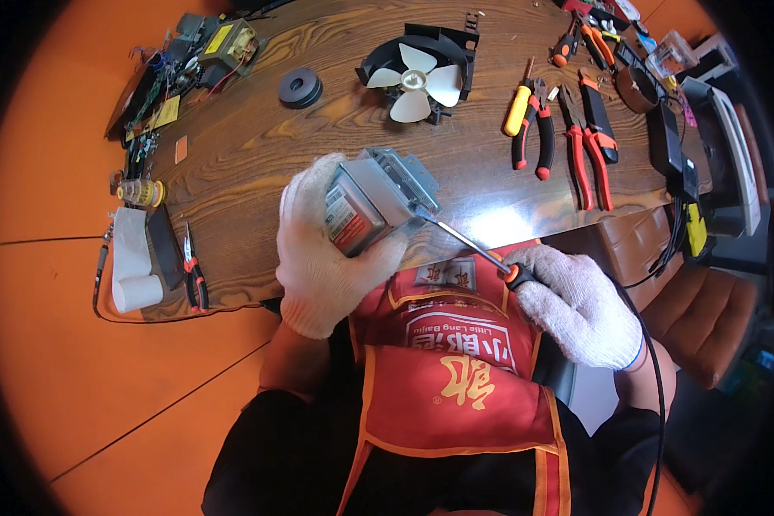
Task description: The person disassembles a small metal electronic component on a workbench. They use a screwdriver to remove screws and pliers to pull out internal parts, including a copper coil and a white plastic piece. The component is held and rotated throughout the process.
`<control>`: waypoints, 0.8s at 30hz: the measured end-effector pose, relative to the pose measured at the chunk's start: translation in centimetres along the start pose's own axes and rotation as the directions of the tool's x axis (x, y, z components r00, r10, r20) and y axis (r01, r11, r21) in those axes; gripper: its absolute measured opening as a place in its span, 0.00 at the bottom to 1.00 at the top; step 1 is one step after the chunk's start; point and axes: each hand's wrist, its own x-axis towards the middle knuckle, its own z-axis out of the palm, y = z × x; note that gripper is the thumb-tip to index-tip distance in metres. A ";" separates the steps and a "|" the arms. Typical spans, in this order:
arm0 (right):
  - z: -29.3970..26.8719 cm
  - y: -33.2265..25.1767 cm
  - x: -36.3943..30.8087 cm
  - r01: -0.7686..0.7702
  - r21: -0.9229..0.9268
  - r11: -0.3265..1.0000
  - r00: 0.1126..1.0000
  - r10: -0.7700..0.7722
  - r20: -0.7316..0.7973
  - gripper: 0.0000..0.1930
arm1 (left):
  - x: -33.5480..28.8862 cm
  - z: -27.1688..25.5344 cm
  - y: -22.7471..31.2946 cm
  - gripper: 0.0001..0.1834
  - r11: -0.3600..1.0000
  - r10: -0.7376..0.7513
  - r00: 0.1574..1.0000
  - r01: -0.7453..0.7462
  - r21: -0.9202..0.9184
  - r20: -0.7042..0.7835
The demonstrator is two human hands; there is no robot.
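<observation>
A boxy silver magnetron (371, 202), with a flanged metal plate and a red-and-white label, is tilted above the table's front edge. My left hand (314, 249), in a white knitted glove, wraps round it, fingers behind and thumb along the lower side. My right hand (580, 303), gloved alike, grips the black-and-orange handle of a screwdriver (466, 241). Its long shaft points up and left, and the tip meets the lower right edge of the magnetron's casing. Whether the tip sits in a seam or on a screw, I cannot tell.
On the wooden table (232, 172) lie a fan (414, 79), dark ring magnets (300, 88), diagonal cutters (537, 129), red-handled pliers (585, 155) and a yellow screwdriver (519, 107). Needle-nose pliers (194, 271) and a paper roll (138, 292) are at left. A black cable (658, 370) hangs beside my right arm.
</observation>
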 end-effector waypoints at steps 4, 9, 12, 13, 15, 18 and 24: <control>0.8 1.7 1.1 0.157 -0.098 0.983 0.953 -0.177 -0.247 0.20 | -0.4 0.1 0.4 0.49 0.996 -0.077 0.997 0.076 -0.048 -0.015; 1.5 4.3 5.2 0.047 -0.722 0.690 0.731 -0.516 -0.445 0.19 | 0.0 -0.9 1.5 0.49 0.989 -0.148 0.988 0.148 0.023 0.032; 2.1 5.0 8.5 0.021 -0.770 0.638 0.698 -0.561 -0.445 0.14 | 0.1 -1.1 2.3 0.49 0.971 -0.238 0.971 0.238 0.002 0.002; 2.3 5.1 9.4 0.008 -0.762 0.648 0.713 -0.538 -0.450 0.14 | 0.0 -1.0 2.4 0.49 0.968 -0.251 0.968 0.251 0.002 -0.009; 2.6 5.3 10.9 -0.071 -0.775 0.628 0.731 -0.496 -0.468 0.14 | 0.0 -0.8 2.5 0.49 0.960 -0.278 0.960 0.279 0.002 -0.032; 2.1 5.3 10.9 -0.075 -0.784 0.616 0.653 -0.564 -0.506 0.18 | -0.1 -0.5 2.2 0.49 0.961 -0.275 0.961 0.274 -0.030 -0.029; -2.8 4.6 10.9 -0.407 -0.572 0.712 0.611 -0.254 -0.750 0.35 | -0.3 -0.4 0.9 0.48 0.983 -0.181 0.983 0.180 -0.032 -0.031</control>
